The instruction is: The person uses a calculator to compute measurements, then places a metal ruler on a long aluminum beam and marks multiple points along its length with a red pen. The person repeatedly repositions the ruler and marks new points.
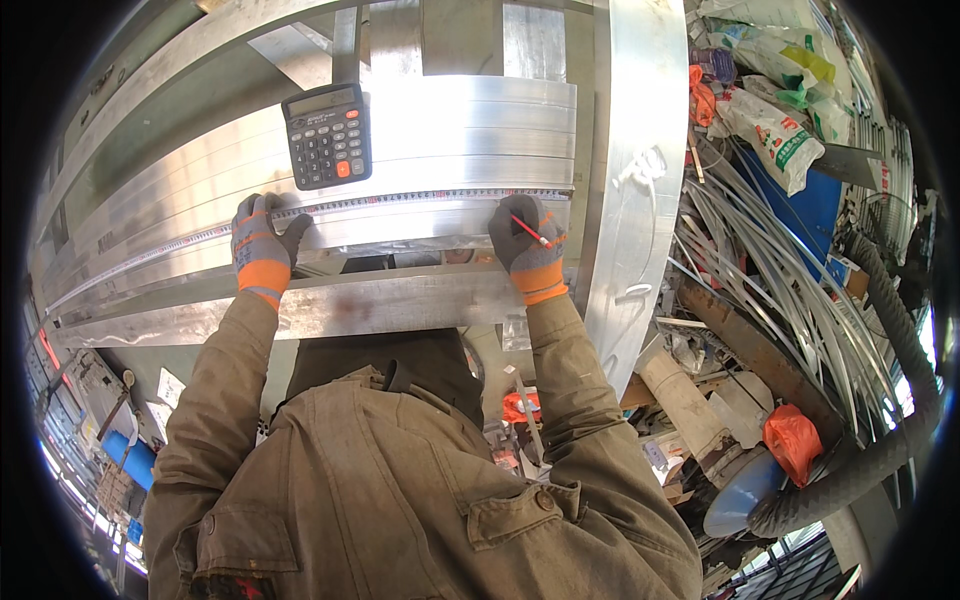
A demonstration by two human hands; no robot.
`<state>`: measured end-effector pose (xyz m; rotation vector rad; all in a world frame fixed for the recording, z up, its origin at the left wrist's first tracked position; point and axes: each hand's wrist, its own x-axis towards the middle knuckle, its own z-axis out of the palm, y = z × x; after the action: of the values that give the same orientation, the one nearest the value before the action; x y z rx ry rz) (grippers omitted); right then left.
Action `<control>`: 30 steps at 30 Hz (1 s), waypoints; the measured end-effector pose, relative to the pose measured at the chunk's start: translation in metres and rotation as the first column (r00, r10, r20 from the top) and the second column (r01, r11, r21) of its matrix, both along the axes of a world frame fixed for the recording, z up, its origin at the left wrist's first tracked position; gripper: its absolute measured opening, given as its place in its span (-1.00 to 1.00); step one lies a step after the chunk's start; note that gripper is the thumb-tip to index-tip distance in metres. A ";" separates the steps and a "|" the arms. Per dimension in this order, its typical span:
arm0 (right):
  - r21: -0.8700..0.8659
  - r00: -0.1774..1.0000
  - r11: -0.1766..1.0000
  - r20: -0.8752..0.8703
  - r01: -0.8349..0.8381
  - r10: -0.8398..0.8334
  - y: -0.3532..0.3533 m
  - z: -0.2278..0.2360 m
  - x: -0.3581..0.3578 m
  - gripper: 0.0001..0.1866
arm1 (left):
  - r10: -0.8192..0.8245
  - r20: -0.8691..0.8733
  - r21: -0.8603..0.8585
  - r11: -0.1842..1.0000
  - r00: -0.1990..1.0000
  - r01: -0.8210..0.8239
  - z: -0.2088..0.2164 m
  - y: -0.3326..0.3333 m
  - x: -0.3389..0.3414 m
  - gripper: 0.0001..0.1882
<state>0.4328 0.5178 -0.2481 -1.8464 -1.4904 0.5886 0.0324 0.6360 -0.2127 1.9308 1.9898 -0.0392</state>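
A long steel tape measure blade (400, 197) lies across several flat aluminium bars (450, 140). My left hand (262, 245), in a grey and orange glove, rests over the blade with the thumb spread away from the fingers. Near the bars' right end, my right hand (528, 245), gloved alike, is closed around a red pencil (530, 229). Its fingers are curled beside the end of the blade, and the fingertips are partly hidden. Just above my left hand, a black calculator (328, 137) with grey and orange keys sits on the bars.
A metal beam (330, 310) runs between my body and the bars. At right stands a wide upright-running metal profile (640, 180). Beyond it lie thin metal strips (790, 280), plastic bags (770, 130), a red bag (792, 443) and a thick dark hose (900, 420).
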 end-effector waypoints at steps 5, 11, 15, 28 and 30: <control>0.001 1.000 1.000 0.003 0.004 -0.004 0.001 -0.001 0.000 -0.96 | -0.022 -0.009 0.012 1.000 1.000 0.022 0.000 0.000 -0.001 -0.47; 0.039 1.000 0.999 0.006 0.005 -0.005 0.002 -0.002 0.000 -0.96 | 0.001 0.015 0.021 1.000 1.000 -0.001 -0.001 -0.001 -0.001 -0.47; 0.002 1.000 1.000 0.002 0.030 -0.030 0.002 0.001 0.000 -0.96 | 0.002 0.015 0.012 1.000 1.000 -0.002 -0.002 0.000 -0.001 -0.47; 0.015 0.999 0.999 0.022 0.040 -0.040 0.005 0.001 -0.002 -0.95 | -0.035 0.019 0.045 0.998 0.999 0.034 -0.002 0.000 -0.003 -0.48; 0.018 0.999 0.999 0.029 0.036 -0.037 0.005 0.000 -0.002 -0.96 | -0.041 0.014 0.047 0.998 0.999 0.040 -0.002 0.000 -0.003 -0.48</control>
<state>0.4313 0.5226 -0.2484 -1.8725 -1.4727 0.5319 0.0297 0.6356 -0.2147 1.9943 1.9581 0.0114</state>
